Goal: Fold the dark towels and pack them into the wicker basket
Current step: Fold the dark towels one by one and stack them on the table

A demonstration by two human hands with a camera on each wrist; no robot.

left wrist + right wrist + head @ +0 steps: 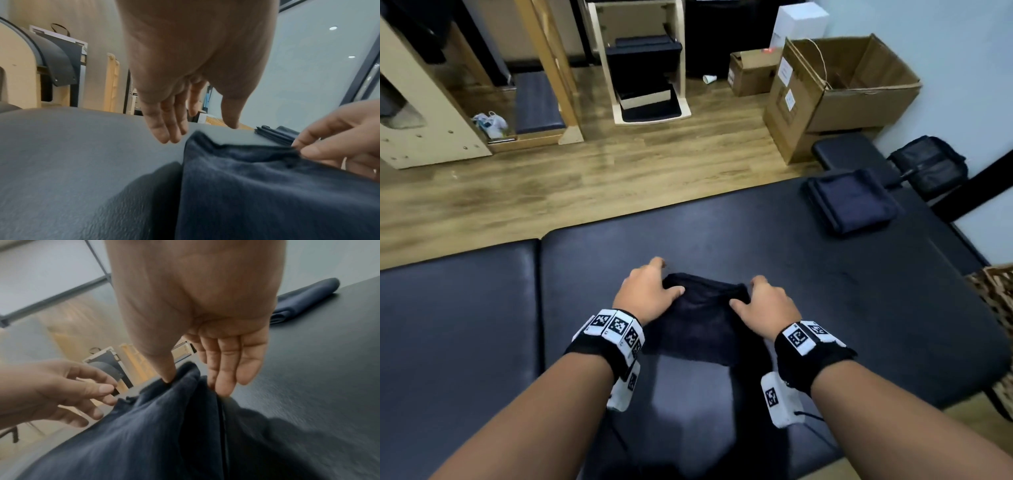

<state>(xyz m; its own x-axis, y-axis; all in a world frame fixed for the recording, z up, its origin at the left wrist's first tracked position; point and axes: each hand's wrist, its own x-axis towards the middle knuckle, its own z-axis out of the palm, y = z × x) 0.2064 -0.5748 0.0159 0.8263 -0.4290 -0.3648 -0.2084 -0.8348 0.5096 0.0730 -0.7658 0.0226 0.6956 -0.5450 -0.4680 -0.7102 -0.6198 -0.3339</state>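
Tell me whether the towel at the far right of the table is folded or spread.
Folded: the far towel lies as a compact rectangle, with stacked layers showing at its edge.

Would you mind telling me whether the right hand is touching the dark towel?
Touching: the right wrist view shows the right hand pinching the towel edge.

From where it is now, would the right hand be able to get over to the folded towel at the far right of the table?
Probably yes. Bare padded table lies between the right hand and the folded towel, but that hand first has to release the towel it is pinching.
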